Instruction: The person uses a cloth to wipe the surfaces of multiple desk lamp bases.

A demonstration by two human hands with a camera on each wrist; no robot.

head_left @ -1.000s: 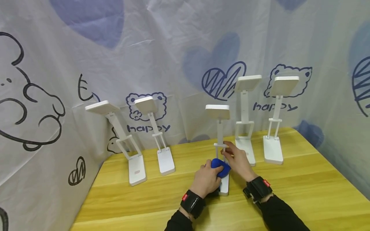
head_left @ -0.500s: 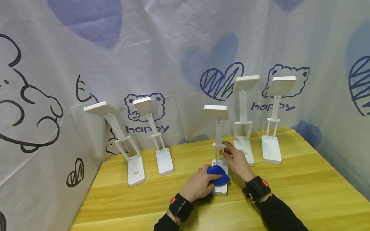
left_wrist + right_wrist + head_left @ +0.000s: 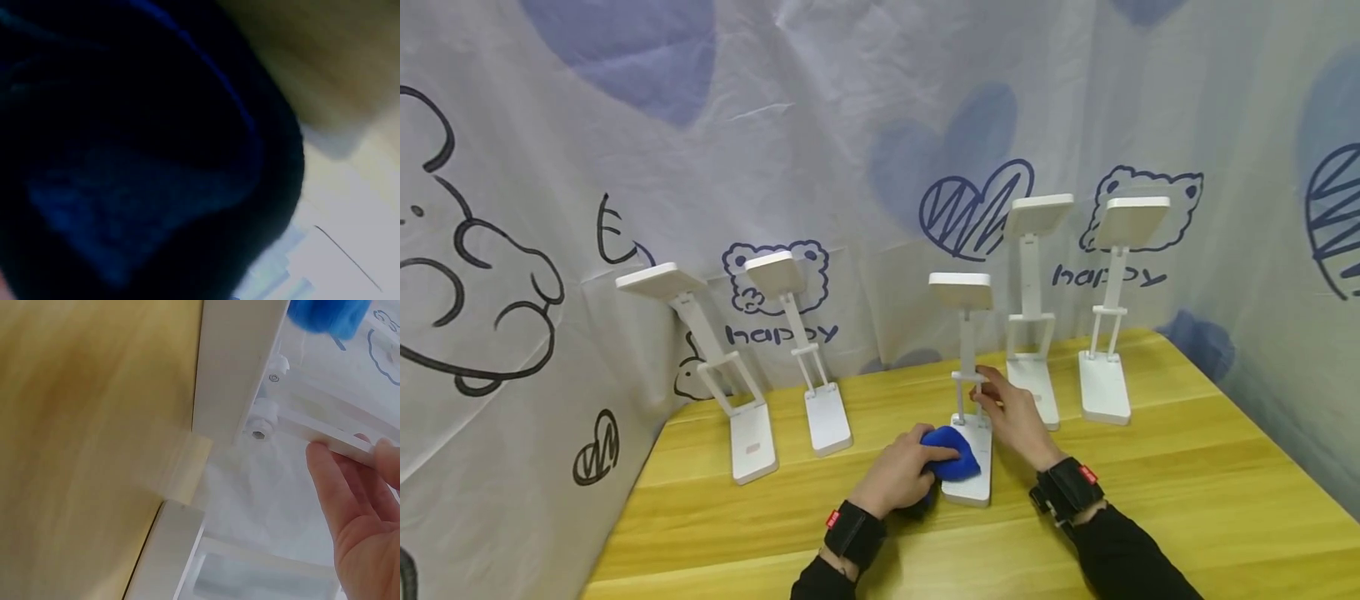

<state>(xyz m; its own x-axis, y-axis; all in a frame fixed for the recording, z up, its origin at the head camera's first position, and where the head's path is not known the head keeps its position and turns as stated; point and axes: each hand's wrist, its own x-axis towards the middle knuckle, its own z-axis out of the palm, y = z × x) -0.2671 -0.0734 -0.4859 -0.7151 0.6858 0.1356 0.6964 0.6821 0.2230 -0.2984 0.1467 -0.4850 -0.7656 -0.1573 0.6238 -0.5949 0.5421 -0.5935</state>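
Note:
A white desk lamp (image 3: 967, 492) stands upright before me, its head tilted forward on a jointed stand. My left hand (image 3: 897, 475) grips a blue cloth (image 3: 951, 454), which lies against the left side of the lamp's base. In the left wrist view the dark folds of the cloth (image 3: 137, 187) fill most of the picture. My right hand (image 3: 1017, 417) pinches a thin support rod of the same lamp between fingers and thumb. The right wrist view shows that rod (image 3: 331, 439) between the fingertips, above the hinge at the base.
Two more white lamps stand at left, a nearer one (image 3: 754, 446) and another (image 3: 829, 421). At right are two others, one (image 3: 1033, 387) close behind my right hand and one (image 3: 1105, 392) farther right. A patterned white sheet (image 3: 850, 167) hangs behind the wooden table (image 3: 700, 533).
My left hand has slid the blue cloth down from the lamp's hinge, then left across the base, uncovering more of it. The right hand keeps its hold on the rod.

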